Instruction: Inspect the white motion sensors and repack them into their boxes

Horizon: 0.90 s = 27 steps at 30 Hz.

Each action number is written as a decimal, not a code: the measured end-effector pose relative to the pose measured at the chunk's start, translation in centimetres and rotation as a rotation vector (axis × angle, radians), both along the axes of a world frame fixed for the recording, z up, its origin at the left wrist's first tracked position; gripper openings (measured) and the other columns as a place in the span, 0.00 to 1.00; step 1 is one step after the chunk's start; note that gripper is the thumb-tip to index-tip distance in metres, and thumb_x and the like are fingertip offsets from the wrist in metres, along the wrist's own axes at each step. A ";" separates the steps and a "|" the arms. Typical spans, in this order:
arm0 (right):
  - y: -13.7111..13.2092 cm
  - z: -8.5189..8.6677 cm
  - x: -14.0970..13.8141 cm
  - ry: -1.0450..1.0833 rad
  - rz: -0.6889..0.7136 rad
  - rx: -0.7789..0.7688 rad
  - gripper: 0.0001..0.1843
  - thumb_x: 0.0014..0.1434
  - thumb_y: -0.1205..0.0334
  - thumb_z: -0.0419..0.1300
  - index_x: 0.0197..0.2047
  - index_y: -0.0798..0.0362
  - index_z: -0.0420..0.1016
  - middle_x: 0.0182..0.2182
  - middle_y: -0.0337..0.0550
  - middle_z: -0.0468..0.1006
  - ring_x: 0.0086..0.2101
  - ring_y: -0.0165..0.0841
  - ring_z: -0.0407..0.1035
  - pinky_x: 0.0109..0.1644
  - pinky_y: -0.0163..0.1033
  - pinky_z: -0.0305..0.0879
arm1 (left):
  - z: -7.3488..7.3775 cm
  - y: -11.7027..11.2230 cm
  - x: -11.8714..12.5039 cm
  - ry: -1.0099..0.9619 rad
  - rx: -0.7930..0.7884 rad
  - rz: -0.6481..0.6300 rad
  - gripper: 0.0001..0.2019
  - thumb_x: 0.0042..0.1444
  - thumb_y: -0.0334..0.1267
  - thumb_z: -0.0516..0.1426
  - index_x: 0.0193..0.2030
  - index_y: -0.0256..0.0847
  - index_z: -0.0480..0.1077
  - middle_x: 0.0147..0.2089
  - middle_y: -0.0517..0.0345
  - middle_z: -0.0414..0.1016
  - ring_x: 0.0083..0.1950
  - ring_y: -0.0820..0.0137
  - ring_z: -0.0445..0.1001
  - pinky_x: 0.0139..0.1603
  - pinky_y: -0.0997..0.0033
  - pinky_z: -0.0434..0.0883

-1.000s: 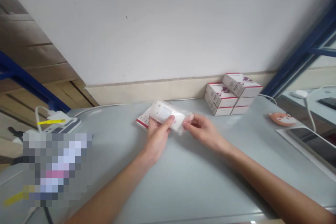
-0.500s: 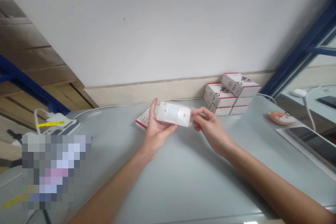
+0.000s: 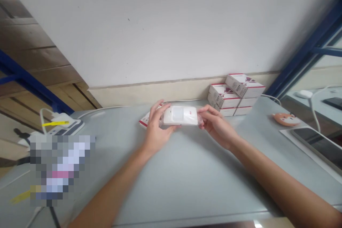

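A small white plastic device (image 3: 181,115) in a clear bag is held level above the grey table (image 3: 187,181), lengthwise between both hands. My left hand (image 3: 156,128) grips its left end with fingers curled over the top. Pinching the right end is my right hand (image 3: 216,124). A flat white and red box (image 3: 144,120) lies on the table just behind my left hand, partly hidden.
A stack of white and red boxes (image 3: 235,94) stands by the wall at the back right. An orange animal-shaped item (image 3: 287,119) and a tablet (image 3: 317,146) lie at the right. A scale with a white cable (image 3: 62,124) sits at the left, above a blurred patch.
Both hands have lifted the bagged device and turned it from slanted to level, with its front facing me. It now sits slightly farther from me.
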State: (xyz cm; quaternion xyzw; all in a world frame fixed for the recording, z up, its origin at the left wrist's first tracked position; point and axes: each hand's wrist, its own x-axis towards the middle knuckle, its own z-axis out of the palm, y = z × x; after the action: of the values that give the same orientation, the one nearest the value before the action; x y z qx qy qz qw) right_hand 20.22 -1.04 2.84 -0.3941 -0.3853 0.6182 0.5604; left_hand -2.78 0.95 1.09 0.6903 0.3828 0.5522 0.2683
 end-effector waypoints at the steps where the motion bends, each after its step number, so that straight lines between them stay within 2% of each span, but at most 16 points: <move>1: 0.1 -0.1 0.1 -0.059 -0.010 0.049 0.14 0.55 0.55 0.73 0.36 0.48 0.71 0.28 0.35 0.73 0.27 0.29 0.62 0.33 0.38 0.60 | 0.2 0.0 -0.1 -0.002 0.037 0.020 0.31 0.46 0.39 0.77 0.58 0.50 0.78 0.74 0.46 0.65 0.75 0.49 0.64 0.77 0.51 0.60; 4: 0.1 -0.5 0.2 -0.277 -0.044 0.250 0.15 0.60 0.49 0.70 0.37 0.48 0.70 0.29 0.36 0.74 0.28 0.31 0.64 0.35 0.41 0.62 | 0.5 -0.2 -0.2 -0.022 0.012 0.035 0.31 0.44 0.39 0.78 0.56 0.48 0.78 0.65 0.47 0.75 0.68 0.52 0.71 0.72 0.56 0.64; 7: -0.1 -0.7 0.1 -0.536 -0.106 0.456 0.13 0.67 0.49 0.64 0.39 0.47 0.69 0.30 0.38 0.75 0.29 0.33 0.66 0.36 0.41 0.62 | 0.6 -0.6 -0.3 -0.013 -0.078 0.036 0.29 0.50 0.44 0.75 0.58 0.48 0.76 0.56 0.50 0.81 0.56 0.58 0.78 0.58 0.65 0.72; 9: -0.2 -0.8 0.2 -0.704 -0.162 0.544 0.11 0.71 0.51 0.59 0.39 0.47 0.69 0.31 0.40 0.75 0.30 0.34 0.67 0.36 0.41 0.62 | 0.7 -0.8 -0.2 0.030 -0.113 0.048 0.23 0.53 0.48 0.73 0.53 0.46 0.78 0.49 0.53 0.82 0.48 0.62 0.77 0.48 0.70 0.72; 11: -0.4 -0.8 0.4 -0.832 -0.192 0.605 0.10 0.73 0.54 0.57 0.38 0.47 0.68 0.31 0.41 0.76 0.30 0.35 0.68 0.37 0.41 0.62 | 0.8 -0.9 0.0 0.078 -0.159 0.061 0.18 0.56 0.53 0.70 0.44 0.43 0.79 0.40 0.56 0.81 0.41 0.66 0.76 0.41 0.73 0.71; 12: -0.4 -0.8 0.4 -0.877 -0.197 0.633 0.10 0.73 0.55 0.56 0.38 0.47 0.67 0.31 0.41 0.77 0.31 0.36 0.69 0.37 0.41 0.63 | 0.9 -1.0 0.1 0.077 -0.201 0.063 0.19 0.56 0.56 0.69 0.40 0.42 0.78 0.36 0.57 0.79 0.37 0.68 0.75 0.37 0.74 0.70; 14: -0.4 -0.7 0.6 -0.937 -0.201 0.683 0.08 0.72 0.58 0.55 0.38 0.47 0.67 0.32 0.42 0.77 0.32 0.36 0.70 0.38 0.41 0.63 | 1.2 -1.1 0.4 0.009 -0.337 0.048 0.23 0.56 0.61 0.67 0.40 0.41 0.76 0.31 0.59 0.77 0.30 0.70 0.72 0.28 0.75 0.66; 17: -0.3 -0.9 0.7 -0.999 -0.220 0.704 0.05 0.71 0.61 0.54 0.40 0.47 0.69 0.34 0.43 0.78 0.34 0.37 0.72 0.38 0.40 0.63 | 1.9 -1.1 0.4 -0.087 -0.635 -0.065 0.28 0.58 0.68 0.62 0.39 0.41 0.74 0.22 0.61 0.71 0.19 0.74 0.64 0.17 0.76 0.53; 19: -0.1 -1.1 0.8 -1.023 -0.246 0.670 0.04 0.70 0.61 0.55 0.41 0.47 0.69 0.34 0.43 0.79 0.33 0.37 0.72 0.38 0.40 0.63 | 2.5 -1.0 0.1 -0.140 -0.808 -0.208 0.26 0.61 0.66 0.60 0.36 0.41 0.72 0.18 0.64 0.66 0.15 0.77 0.57 0.17 0.75 0.47; 21: 0.3 -1.4 1.1 -1.030 -0.266 0.626 0.04 0.70 0.62 0.55 0.40 0.47 0.69 0.34 0.43 0.79 0.33 0.37 0.72 0.38 0.41 0.63 | 2.9 -0.8 -0.3 -0.257 -0.910 -0.358 0.22 0.64 0.60 0.60 0.38 0.41 0.72 0.19 0.65 0.66 0.14 0.80 0.54 0.19 0.75 0.50; 24: 0.9 -1.9 1.7 -1.017 -0.255 0.598 0.04 0.69 0.62 0.55 0.40 0.47 0.69 0.35 0.43 0.80 0.34 0.38 0.73 0.40 0.41 0.65 | 3.1 -0.5 -1.0 -0.478 -0.930 -0.554 0.14 0.62 0.50 0.62 0.45 0.42 0.74 0.27 0.58 0.75 0.19 0.76 0.63 0.25 0.72 0.61; 25: 1.0 -2.0 1.8 -1.010 -0.242 0.600 0.04 0.69 0.62 0.55 0.41 0.47 0.69 0.35 0.43 0.80 0.35 0.38 0.73 0.40 0.41 0.65 | 3.0 -0.4 -1.2 -0.515 -0.911 -0.611 0.14 0.60 0.46 0.63 0.48 0.42 0.75 0.30 0.56 0.78 0.21 0.74 0.67 0.28 0.70 0.64; 27: 1.1 -2.1 2.1 -0.995 -0.217 0.607 0.04 0.70 0.62 0.55 0.41 0.48 0.70 0.35 0.43 0.80 0.34 0.38 0.73 0.41 0.42 0.66 | 2.9 -0.5 -1.4 -0.509 -0.861 -0.684 0.21 0.56 0.38 0.65 0.57 0.45 0.74 0.35 0.54 0.80 0.26 0.70 0.73 0.32 0.67 0.67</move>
State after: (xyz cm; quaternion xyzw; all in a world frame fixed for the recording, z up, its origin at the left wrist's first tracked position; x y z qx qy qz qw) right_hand 22.32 0.10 0.75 -0.4958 -0.7190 0.1604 0.4598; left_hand -4.17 0.48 4.01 0.4497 0.2519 0.3779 0.7691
